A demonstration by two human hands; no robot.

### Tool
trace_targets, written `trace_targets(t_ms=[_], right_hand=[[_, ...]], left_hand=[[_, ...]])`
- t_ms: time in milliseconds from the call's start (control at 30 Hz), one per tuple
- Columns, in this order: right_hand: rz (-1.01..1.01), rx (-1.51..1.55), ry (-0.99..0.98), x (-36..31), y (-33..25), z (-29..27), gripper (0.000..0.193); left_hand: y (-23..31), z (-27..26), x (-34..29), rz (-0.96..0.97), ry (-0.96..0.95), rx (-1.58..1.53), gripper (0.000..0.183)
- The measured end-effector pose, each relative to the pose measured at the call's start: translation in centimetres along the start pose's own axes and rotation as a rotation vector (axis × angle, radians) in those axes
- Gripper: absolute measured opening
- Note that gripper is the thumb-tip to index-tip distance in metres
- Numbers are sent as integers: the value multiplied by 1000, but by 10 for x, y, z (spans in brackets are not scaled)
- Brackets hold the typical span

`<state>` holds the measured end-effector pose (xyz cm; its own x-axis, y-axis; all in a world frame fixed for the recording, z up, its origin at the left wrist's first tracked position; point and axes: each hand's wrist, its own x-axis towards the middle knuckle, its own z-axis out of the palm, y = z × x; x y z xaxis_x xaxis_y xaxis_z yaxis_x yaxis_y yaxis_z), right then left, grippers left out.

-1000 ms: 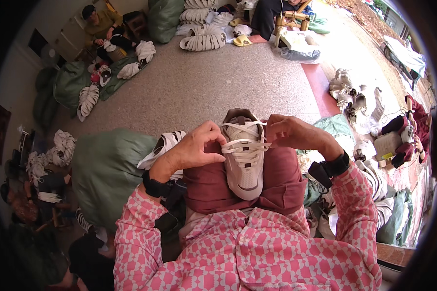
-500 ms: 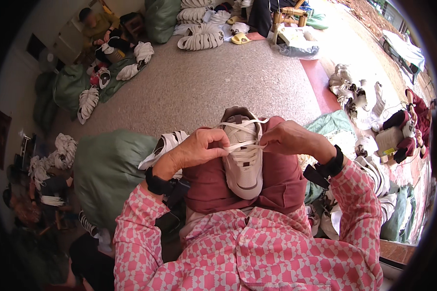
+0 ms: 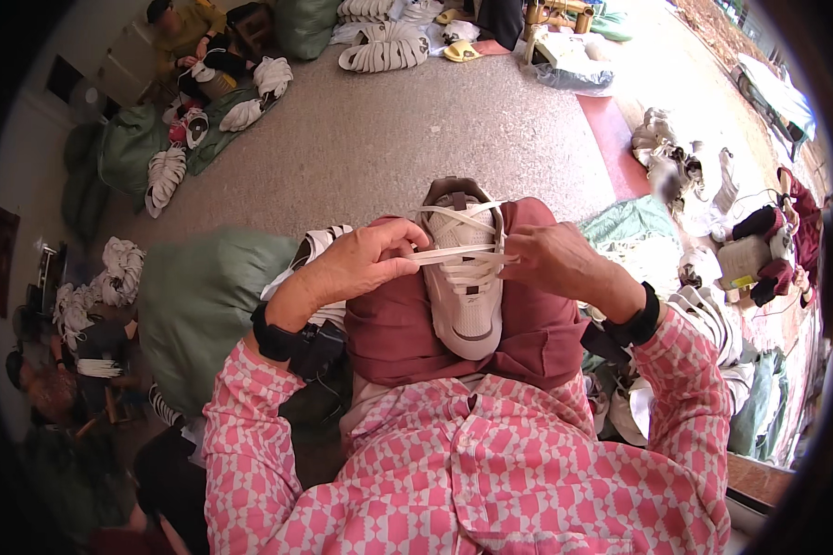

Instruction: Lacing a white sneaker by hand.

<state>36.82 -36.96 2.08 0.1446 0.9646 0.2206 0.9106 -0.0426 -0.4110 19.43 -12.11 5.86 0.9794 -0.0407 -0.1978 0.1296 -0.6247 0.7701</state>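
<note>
A white sneaker [image 3: 467, 296] rests on my lap between my dark red trouser legs, toe toward me and its brown-lined collar pointing away. My left hand [image 3: 366, 261] pinches a flat white lace [image 3: 453, 252] and holds it taut across the shoe's eyelets. My right hand [image 3: 551, 261] grips the lace's other end at the shoe's right side. Both wrists carry black bands below pink patterned sleeves.
A big green sack [image 3: 204, 305] lies at my left with more white shoes [image 3: 319, 245] against it. Bundles of white soles [image 3: 384, 55] and other seated people [image 3: 190, 37] line the far edge of the grey floor [image 3: 416, 120]. More shoes [image 3: 713, 324] pile at my right.
Both hands have drawn the lace tighter across the shoe, moving slightly closer to its middle. The sneaker stays on my lap.
</note>
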Motion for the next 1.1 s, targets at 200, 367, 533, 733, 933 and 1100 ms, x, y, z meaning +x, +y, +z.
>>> trace_targets(t_ms=[200,367,533,733,933,1100], right_hand=[[3,-286,-4,-6,-26,15,26],[249,181,-119,1,-13,-10,34],[423,584,164,39,36,-23,52],[457,550,-295,88,65,11,50],[333,782,-104,61,23,-22,40],[91,668,-53,-2,-1,-55,57]], left_hand=[[-1,0,-1,30,-5,-43,30],[0,0,-1,-9,50,-133,28],[-31,-2,28,-11,332,-212,31],[-54,11,70,-173,279,-544,46],[-67,7,73,-229,231,-558,56],[-54,11,86,-172,97,-501,65]])
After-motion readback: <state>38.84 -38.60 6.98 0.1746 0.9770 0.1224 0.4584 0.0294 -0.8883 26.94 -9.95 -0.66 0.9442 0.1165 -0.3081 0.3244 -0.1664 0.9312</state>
